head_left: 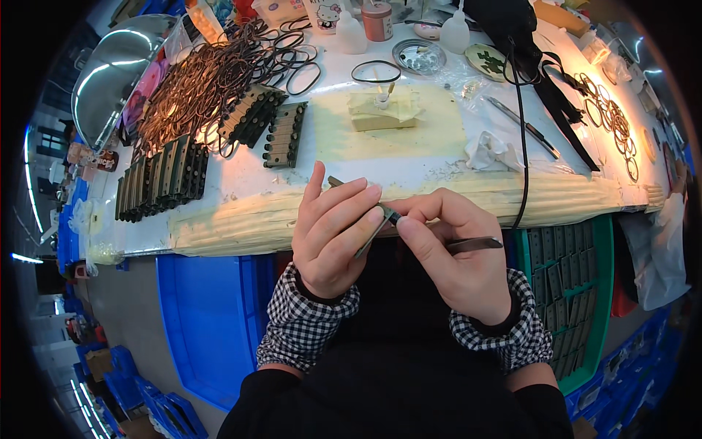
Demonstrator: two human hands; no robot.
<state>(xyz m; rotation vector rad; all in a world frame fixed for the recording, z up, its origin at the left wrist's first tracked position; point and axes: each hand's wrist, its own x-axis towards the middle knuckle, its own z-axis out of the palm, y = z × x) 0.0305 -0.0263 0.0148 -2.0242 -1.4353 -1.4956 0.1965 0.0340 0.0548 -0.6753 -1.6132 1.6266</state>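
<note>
Just off the table's padded front edge, my left hand (329, 238) holds a narrow, dark green-grey part (394, 217). Its fingers are pressed together over the part and hide most of it. My right hand (461, 256) pinches the part's near end between thumb and fingertip. Tucked in the right palm is a pair of dark metal tweezers (479, 244), with the blunt end sticking out to the right; their tips are hidden. Beyond the hands, a small pale block (384, 123) with a little white nozzle on top rests on a yellowish sheet (333, 143).
Stacked dark green parts (161, 179) stand at the left, below a heap of brown rubber bands (197, 84). White squeeze bottles (352, 33) and a round metal dish (419, 56) are farther back. Below the table are a blue bin (208, 322) and a green tray (604, 293) of parts.
</note>
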